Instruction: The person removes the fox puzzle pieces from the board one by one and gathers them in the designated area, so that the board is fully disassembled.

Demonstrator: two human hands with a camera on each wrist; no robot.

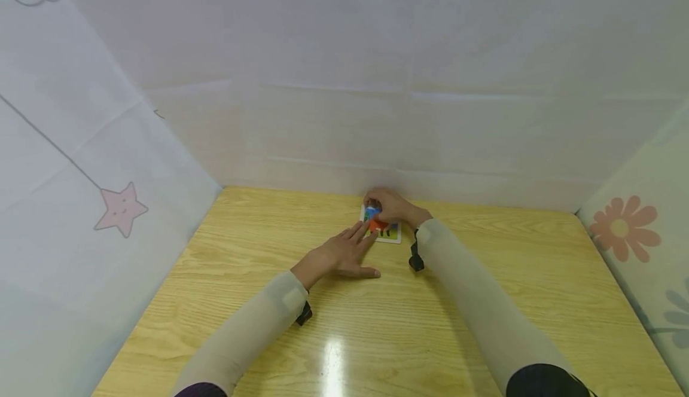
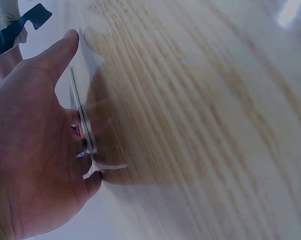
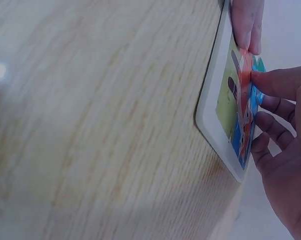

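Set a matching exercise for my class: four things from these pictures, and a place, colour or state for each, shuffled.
1. Left hand
2. Right hand
3. Board
4. Star

A. Pink, on the left wall
B. Fingers bent, at the colourful picture
C. White-bordered, on the table
D. Fingers straight, thumb spread away

Pairs: 1-D, 2-B, 3-C, 4-A

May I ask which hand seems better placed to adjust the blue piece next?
Probably the right hand: its thumb and curled fingers are at the blue piece. The left hand reaches the board with fingers stretched, seemingly better suited to steadying.
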